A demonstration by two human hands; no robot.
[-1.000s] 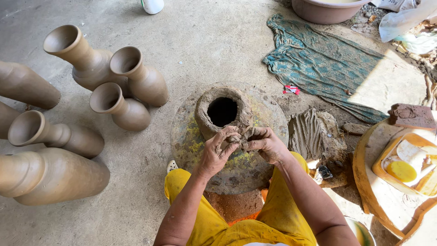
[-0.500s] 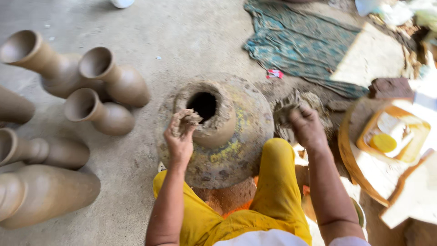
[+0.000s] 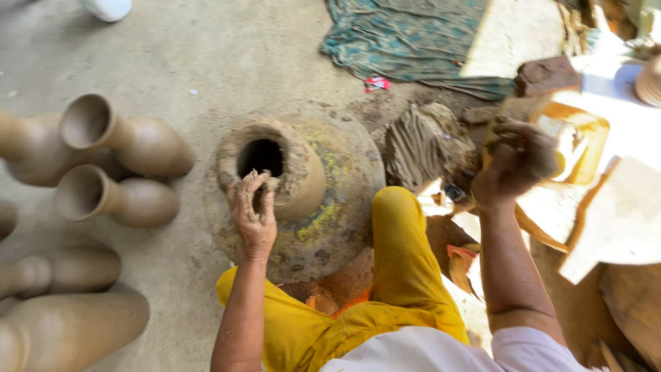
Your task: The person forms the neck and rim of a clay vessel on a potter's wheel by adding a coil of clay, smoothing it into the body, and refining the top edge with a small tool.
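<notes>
Wet brown clay pot neck [image 3: 272, 169] sits centre on a mud-smeared round wheel [image 3: 337, 207]. Left hand [image 3: 253, 213] fingers curled, pressing its near rim. Right hand [image 3: 513, 162] far right over a yellow bowl [image 3: 585, 134], blurred, grip unclear. Finished clay vases [image 3: 120, 141] lie left.

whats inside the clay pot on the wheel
The clay pot shows only a dark hollow through its round mouth. The left hand presses on the near rim and covers part of the opening; the bottom cannot be seen.
</notes>
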